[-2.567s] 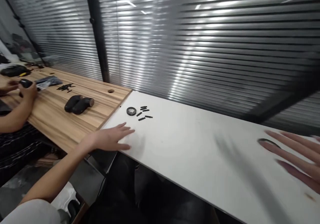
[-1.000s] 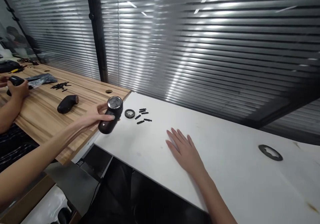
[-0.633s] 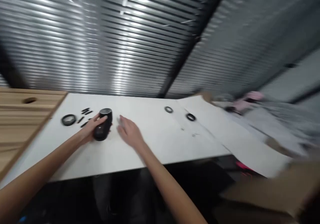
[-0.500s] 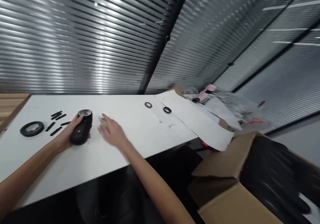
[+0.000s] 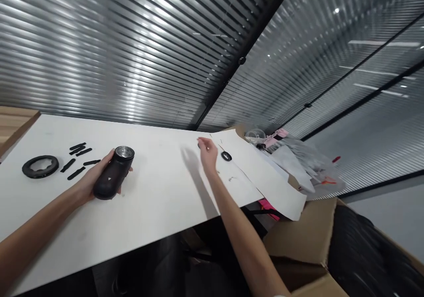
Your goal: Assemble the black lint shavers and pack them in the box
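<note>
My left hand [image 5: 91, 180] is wrapped round a black fabric shaver [image 5: 111, 175], tilted with its round perforated metal head up and to the right. My right hand [image 5: 208, 153] is over the far right part of the white table, its fingers closed in a pinch. A dark edge of a small black ring [image 5: 199, 145] shows at those fingertips; most of it is hidden. Just to the right of this hand lies another small black ring [image 5: 226, 156]. Left of the shaver are several short black strips [image 5: 76, 173] and a large black ring [image 5: 40, 167] with a notched inner edge.
A white sheet [image 5: 265, 173] hangs over the table's right end, with papers and plastic bags [image 5: 308, 164] behind it. An open cardboard box [image 5: 304, 231] holding black glossy items stands at the lower right. A slatted blind [image 5: 99, 58] rises behind the table [image 5: 149, 208].
My right hand has moved right, from beside the shaver to the farther small ring, and its fingers have closed there. My left hand still holds the shaver, now tilted more to the right.
</note>
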`<state>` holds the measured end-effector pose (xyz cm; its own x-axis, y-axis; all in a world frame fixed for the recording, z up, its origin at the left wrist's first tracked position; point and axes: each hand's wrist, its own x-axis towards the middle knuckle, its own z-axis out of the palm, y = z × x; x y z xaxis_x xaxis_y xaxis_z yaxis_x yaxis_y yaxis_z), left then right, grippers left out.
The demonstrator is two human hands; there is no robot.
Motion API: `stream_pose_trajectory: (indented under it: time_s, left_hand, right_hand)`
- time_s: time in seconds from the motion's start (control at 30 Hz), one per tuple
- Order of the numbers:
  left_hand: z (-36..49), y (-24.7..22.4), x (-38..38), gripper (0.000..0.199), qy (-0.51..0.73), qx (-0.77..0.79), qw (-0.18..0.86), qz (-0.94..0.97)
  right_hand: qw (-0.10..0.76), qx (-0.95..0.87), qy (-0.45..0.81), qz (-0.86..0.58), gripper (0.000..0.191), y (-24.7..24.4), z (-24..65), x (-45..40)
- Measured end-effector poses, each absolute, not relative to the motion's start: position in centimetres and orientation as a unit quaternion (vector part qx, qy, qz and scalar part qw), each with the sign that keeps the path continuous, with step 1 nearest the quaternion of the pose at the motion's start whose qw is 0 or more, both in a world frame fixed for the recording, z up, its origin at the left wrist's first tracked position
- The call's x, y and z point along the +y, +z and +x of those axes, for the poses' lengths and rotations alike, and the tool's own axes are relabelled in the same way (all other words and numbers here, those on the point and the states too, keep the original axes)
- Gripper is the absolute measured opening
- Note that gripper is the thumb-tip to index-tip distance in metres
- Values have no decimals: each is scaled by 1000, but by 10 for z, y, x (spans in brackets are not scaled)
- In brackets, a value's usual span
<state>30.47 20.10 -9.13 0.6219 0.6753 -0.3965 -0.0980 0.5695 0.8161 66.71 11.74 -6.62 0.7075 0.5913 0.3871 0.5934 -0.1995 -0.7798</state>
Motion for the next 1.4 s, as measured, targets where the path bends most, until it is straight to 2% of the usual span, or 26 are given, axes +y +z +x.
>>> stream_pose_trajectory:
  time_s: [0.2, 0.3, 0.43, 0.7, 0.87, 0.93, 1.03, 1.2, 1.4]
  left_hand:
    - [309, -91, 204, 67, 298, 353, 800, 383]
    - [311, -93, 204, 68, 301, 340, 809, 374]
    - [312, -98, 206, 67, 309, 327, 814, 368]
    - [314, -105, 210, 61, 341, 287, 811, 378]
    - [314, -105, 210, 51, 359, 279, 809, 373]
    - [314, -102, 209, 53, 352, 286, 809, 374]
    - [312, -95, 207, 55, 340, 310, 802, 381]
    - [316, -96, 205, 62, 334, 326, 796, 384]
    - [318, -107, 212, 63, 366, 301, 805, 357]
  right_hand:
    - [412, -215, -59, -883, 29, -45, 770, 75]
    - [366, -186, -51, -911, 29, -50, 787, 56]
    - [344, -203, -48, -916, 31, -58, 788, 50]
    - [387, -245, -29, -889, 36, -42, 765, 67]
    - [492, -262, -24, -830, 43, -41, 724, 97]
    - [555, -289, 29, -780, 50, -49, 693, 114]
    - [620, -338, 191, -682, 59, -67, 629, 139]
    - [628, -356, 446, -529, 60, -93, 521, 180]
    - [638, -333, 558, -413, 45, -98, 495, 205]
